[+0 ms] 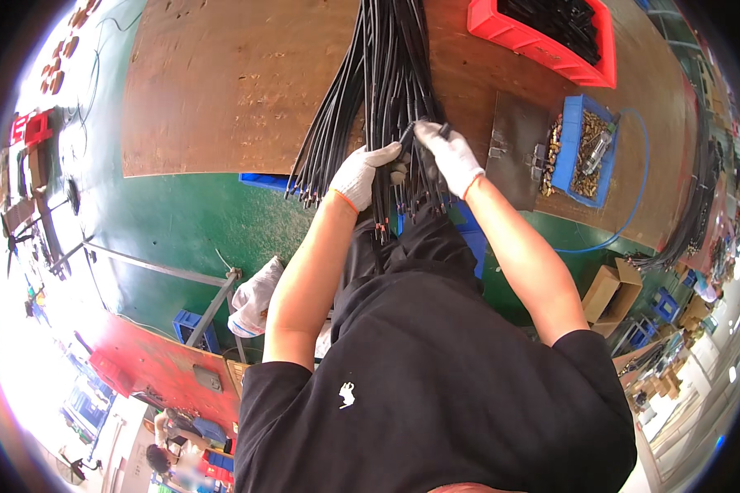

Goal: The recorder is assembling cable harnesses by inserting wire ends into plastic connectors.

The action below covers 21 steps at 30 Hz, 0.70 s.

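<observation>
A thick bundle of black cables (386,66) lies over the near edge of the brown table, its stripped, coppery ends hanging toward me. My left hand (360,176), in a white knit glove, is closed around a black cable at the front of the bundle, its thumb pointing right. Just to its right, my gloved right hand (450,154) meets the same cable with bent fingers. A short dark piece sticks out above its knuckles and seems to be in its grasp; its exact kind is hard to make out. The fingertips of both hands are partly hidden.
At the upper right a red bin (543,51) holds black parts. A blue bin (569,148) of brass-coloured fittings sits on the table (230,82), beside a dark metal plate (518,135). A blue hose (645,177) curves past. Lower left, another person (173,444) sits at a red bench.
</observation>
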Each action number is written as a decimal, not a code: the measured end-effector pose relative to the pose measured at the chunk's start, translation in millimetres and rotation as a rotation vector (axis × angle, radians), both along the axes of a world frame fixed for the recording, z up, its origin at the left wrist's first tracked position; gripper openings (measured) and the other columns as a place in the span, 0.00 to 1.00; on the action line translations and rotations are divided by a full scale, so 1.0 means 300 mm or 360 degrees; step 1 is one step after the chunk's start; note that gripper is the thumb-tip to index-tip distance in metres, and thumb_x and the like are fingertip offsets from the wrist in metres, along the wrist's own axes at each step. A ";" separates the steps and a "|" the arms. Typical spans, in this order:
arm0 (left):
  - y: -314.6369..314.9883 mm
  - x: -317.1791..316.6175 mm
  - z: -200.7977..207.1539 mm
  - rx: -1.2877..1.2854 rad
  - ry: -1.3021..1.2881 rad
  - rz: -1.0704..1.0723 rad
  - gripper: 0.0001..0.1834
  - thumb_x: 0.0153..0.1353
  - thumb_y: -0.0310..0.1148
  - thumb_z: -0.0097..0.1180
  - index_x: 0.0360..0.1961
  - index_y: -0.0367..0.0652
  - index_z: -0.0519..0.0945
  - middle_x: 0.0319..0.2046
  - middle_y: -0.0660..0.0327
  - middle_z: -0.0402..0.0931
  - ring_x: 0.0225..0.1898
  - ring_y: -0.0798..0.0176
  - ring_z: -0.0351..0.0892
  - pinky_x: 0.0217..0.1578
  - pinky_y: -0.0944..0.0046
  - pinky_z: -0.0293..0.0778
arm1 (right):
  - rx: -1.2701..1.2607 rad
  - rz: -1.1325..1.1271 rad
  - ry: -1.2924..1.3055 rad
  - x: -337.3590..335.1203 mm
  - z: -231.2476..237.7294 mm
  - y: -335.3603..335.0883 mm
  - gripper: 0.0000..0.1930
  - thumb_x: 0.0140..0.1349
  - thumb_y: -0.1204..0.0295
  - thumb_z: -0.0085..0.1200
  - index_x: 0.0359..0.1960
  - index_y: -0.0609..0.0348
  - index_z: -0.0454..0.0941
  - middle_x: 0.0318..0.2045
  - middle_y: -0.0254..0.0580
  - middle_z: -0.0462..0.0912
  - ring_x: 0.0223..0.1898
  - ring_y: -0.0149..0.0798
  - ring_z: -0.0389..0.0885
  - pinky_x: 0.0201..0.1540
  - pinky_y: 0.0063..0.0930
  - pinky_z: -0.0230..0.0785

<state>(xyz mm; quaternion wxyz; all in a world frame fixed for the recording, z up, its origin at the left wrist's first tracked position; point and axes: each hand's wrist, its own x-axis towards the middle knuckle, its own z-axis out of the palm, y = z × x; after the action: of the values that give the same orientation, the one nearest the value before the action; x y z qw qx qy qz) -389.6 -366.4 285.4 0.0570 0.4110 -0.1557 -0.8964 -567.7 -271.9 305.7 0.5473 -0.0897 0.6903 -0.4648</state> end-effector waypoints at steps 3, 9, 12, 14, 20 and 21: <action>0.011 -0.028 0.001 -0.0151 -0.0108 -0.0088 0.13 0.75 0.39 0.62 0.46 0.38 0.84 0.34 0.61 0.85 0.29 0.67 0.84 0.31 0.68 0.82 | -0.0147 -0.0008 -0.0105 0.045 -0.021 -0.006 0.14 0.72 0.55 0.63 0.47 0.50 0.88 0.27 0.24 0.81 0.21 0.21 0.72 0.21 0.21 0.63; -0.003 -0.012 -0.008 -0.0003 -0.0160 0.0021 0.14 0.75 0.37 0.58 0.51 0.36 0.82 0.36 0.57 0.83 0.33 0.61 0.85 0.37 0.59 0.88 | -0.0036 -0.0189 -0.0225 0.023 0.049 0.048 0.11 0.70 0.57 0.66 0.39 0.49 0.85 0.24 0.25 0.80 0.21 0.22 0.74 0.20 0.21 0.64; -0.005 -0.005 -0.045 0.0135 -0.0103 0.0107 0.13 0.76 0.35 0.56 0.52 0.36 0.81 0.39 0.56 0.81 0.36 0.56 0.85 0.41 0.53 0.89 | -0.0034 -0.0095 -0.0237 -0.007 0.056 0.133 0.12 0.69 0.57 0.67 0.41 0.49 0.85 0.24 0.25 0.80 0.20 0.22 0.73 0.20 0.22 0.64; 0.000 0.003 -0.085 0.0216 -0.0012 0.0117 0.12 0.75 0.33 0.58 0.52 0.36 0.81 0.39 0.56 0.81 0.38 0.56 0.85 0.43 0.51 0.89 | -0.0019 -0.0007 -0.0239 0.005 0.065 0.188 0.13 0.69 0.57 0.67 0.44 0.50 0.85 0.25 0.25 0.80 0.19 0.21 0.72 0.20 0.22 0.64; -0.006 -0.060 -0.072 0.0130 -0.0356 -0.0212 0.08 0.69 0.33 0.67 0.43 0.40 0.84 0.35 0.58 0.82 0.35 0.57 0.86 0.40 0.55 0.87 | 0.0185 0.0388 -0.0018 0.052 0.087 0.330 0.19 0.67 0.57 0.69 0.52 0.56 0.86 0.25 0.27 0.79 0.17 0.23 0.71 0.22 0.24 0.65; -0.006 -0.064 -0.085 0.0105 -0.0348 -0.0273 0.09 0.69 0.34 0.68 0.42 0.39 0.84 0.33 0.59 0.83 0.33 0.57 0.86 0.38 0.56 0.86 | 0.0211 0.0432 0.0009 0.062 0.099 0.346 0.20 0.67 0.57 0.69 0.53 0.56 0.86 0.25 0.27 0.79 0.17 0.23 0.71 0.22 0.23 0.66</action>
<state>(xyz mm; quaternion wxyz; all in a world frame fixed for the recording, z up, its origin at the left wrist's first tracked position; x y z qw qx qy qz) -408.8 -368.0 260.0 -0.0505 0.4932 -0.1661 -0.8524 -549.2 -168.1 335.5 0.6078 -0.1470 0.7026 -0.3397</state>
